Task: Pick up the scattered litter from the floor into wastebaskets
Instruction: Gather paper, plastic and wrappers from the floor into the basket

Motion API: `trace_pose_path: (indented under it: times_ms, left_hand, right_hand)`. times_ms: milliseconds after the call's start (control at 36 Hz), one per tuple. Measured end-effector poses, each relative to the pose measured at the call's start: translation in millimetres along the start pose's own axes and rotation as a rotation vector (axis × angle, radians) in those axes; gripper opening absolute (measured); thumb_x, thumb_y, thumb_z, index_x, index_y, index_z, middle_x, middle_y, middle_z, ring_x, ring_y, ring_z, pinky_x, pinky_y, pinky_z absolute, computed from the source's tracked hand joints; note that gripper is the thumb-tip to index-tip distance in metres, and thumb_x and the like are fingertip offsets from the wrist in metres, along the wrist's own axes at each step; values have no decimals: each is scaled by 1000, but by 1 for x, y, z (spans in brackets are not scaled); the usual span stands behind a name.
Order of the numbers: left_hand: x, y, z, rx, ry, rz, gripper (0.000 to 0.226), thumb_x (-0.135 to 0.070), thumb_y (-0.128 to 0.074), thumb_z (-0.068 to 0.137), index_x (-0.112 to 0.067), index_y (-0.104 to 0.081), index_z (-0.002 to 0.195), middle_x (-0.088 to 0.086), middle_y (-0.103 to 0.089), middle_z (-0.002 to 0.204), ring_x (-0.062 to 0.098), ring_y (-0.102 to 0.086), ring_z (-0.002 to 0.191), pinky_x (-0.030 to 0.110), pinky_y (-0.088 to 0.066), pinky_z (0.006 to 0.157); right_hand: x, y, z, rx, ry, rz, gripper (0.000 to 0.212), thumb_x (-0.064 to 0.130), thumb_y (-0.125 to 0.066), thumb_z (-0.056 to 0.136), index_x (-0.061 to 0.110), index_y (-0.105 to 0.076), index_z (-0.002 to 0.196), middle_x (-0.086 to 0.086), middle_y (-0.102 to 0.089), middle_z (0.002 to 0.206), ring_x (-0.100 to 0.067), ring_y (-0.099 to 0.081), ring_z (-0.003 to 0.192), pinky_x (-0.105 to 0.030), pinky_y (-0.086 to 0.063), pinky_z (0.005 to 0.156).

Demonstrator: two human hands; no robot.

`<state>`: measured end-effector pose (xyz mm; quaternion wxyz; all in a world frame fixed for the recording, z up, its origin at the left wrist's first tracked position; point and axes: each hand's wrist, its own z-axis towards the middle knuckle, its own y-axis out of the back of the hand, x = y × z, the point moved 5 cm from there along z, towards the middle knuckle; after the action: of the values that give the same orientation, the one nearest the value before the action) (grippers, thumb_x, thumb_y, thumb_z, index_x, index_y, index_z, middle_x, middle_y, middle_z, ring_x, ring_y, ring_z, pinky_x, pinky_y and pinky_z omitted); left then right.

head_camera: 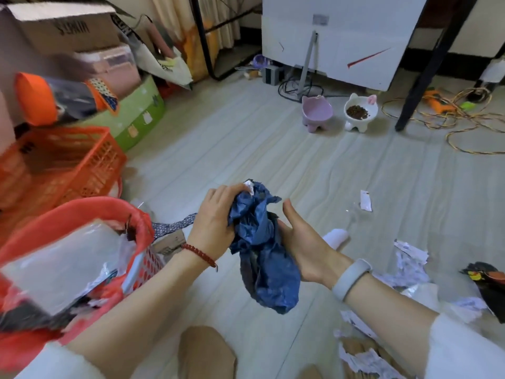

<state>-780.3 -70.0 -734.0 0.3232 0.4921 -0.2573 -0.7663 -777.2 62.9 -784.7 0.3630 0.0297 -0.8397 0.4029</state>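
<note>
Floor (246,138): pale grey wood-look planks, covered with a wrinkled clear film.

Left hand (216,217): fingers curled over the top of a crumpled blue bag (262,255), gripping it; red bead bracelet at the wrist.

Right hand (297,242): palm against the bag's right side, thumb raised and free; its fingers lie behind the bag, so whether they curl round it cannot be told. Grey band at the wrist.

Blue bag: held above the floor between both hands, hanging down.

Wastebasket (82,214): red, lined with red plastic, at lower left, holding clear plastic and paper scraps.

Remaining litter: torn white paper (410,263) at right; a small white wrapper (365,200) farther out.

Room: orange crate (82,165) and cardboard box (60,28) at left; pink bowl (317,112) beside a white bowl (360,110) of kibble; yellow cable (464,119) coiled at right.
</note>
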Motion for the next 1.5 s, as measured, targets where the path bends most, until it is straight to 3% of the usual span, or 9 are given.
trace_pose_path:
  times_ms: [111,222,333,389,556,639,750,917,1500]
  left_hand:
    - [1,12,-16,198,-5,-139,66,-27,-39,68,-51,-23,127,-20,-27,136,3,-22,128,32,-22,109]
    - [11,18,-34,386,36,-101,84,-42,-37,65,-52,13,132,-21,18,149,0,19,140,43,0,118]
    - [35,63,-33,266,200,-338,76,-39,-45,66,-61,-11,130,-8,-17,153,21,-22,140,48,-23,113]
    - [45,94,-30,148,212,-425,59,-37,-47,70,-51,-31,125,-6,-35,144,11,-31,136,43,-27,112]
    - [91,211,-43,-282,271,-258,19,-39,-47,77,-30,-61,86,-12,-59,114,0,-54,110,19,-40,96]
    - [141,256,-78,-402,486,-174,13,-30,-54,82,-25,-62,91,-4,-60,107,10,-56,106,26,-42,96]
    - [214,272,-156,-304,959,-5,37,-21,-56,88,-7,-54,123,11,-56,125,27,-52,116,37,-39,98]
    - [233,241,-198,-320,1008,-86,45,-5,-46,93,-1,-35,137,16,-44,138,25,-43,126,13,-26,92]
    - [249,229,-213,-445,1039,9,46,-10,-39,95,-17,-34,140,12,-51,134,33,-51,118,36,-40,94]
  right_hand:
    - [20,-30,16,72,111,85,62,60,-32,88,13,-65,112,-10,-68,112,-25,-65,101,-38,-54,88]
    - [35,-51,41,9,152,-66,69,38,-68,77,8,-43,134,-17,-57,125,-31,-60,110,-42,-52,90]
    - [45,-82,67,-34,226,-244,35,14,-61,85,9,-50,118,-16,-63,107,-30,-65,91,-41,-55,80]
    - [55,-106,78,-49,305,-334,24,6,-59,86,14,-53,108,-13,-63,103,-26,-65,86,-35,-56,73]
    - [71,-188,110,-31,583,-811,38,5,-66,81,35,-51,99,1,-59,110,-9,-59,99,-22,-50,86]
    - [53,-225,127,46,600,-1122,46,13,-71,77,45,-46,98,3,-50,116,-10,-48,111,-19,-40,94]
    - [-18,-262,154,276,576,-1713,50,37,-61,75,37,-41,121,0,-34,130,-25,-39,118,-39,-43,94]
    - [-134,-242,203,611,239,-2390,80,54,-54,82,47,-2,143,-3,13,156,-45,8,139,-69,-22,101]
    - [-194,-197,254,663,-255,-2504,76,61,-43,85,42,0,145,2,25,154,-44,24,137,-75,-7,101]
